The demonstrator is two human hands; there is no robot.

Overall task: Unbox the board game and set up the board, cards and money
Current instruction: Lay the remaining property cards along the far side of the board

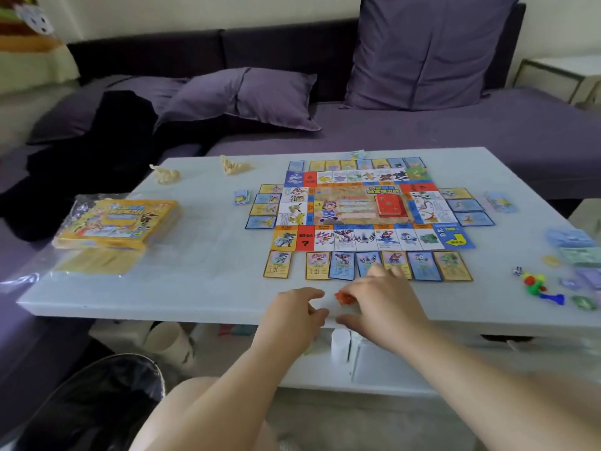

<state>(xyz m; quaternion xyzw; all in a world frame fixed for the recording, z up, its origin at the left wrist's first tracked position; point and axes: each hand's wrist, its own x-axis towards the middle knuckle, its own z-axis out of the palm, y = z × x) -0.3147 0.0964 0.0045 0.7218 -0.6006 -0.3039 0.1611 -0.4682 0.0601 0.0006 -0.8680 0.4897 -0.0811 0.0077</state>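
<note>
The board [361, 206] is laid flat on the pale tabletop [201, 275], at 12 o'clock from the hands and well apart from them. A red card deck [391, 206] is stacked on the board's middle, toward its 3 o'clock side. Property cards are set around all four edges. The near row of cards [341, 265] lies at the board's 6 o'clock edge, just beyond the fingers.

Both hands are held close together at the near tabletop edge but not touching. The left hand [292, 310] is kept loose, with its fingers lightly bent and nothing seen in it. The right hand [383, 304] is arched over the tabletop, its knuckles overlapping the near card row. A small orange-red piece [344, 298] is seen at its fingertips, in the gap between the hands. Whether that piece is pinched or only touched cannot be told because of blur.

The yellow game box [113, 222], in clear wrap, is placed at 10 o'clock from the hands, far off. Money stacks [572, 245] are piled at 2 o'clock by the right tabletop edge. Coloured pawns [536, 284] and dice [517, 271] are found at 3 o'clock. A small card stack [241, 196] is left at the board's 9 o'clock side. Two cream figures [167, 175] are seen at the far left corner.
</note>
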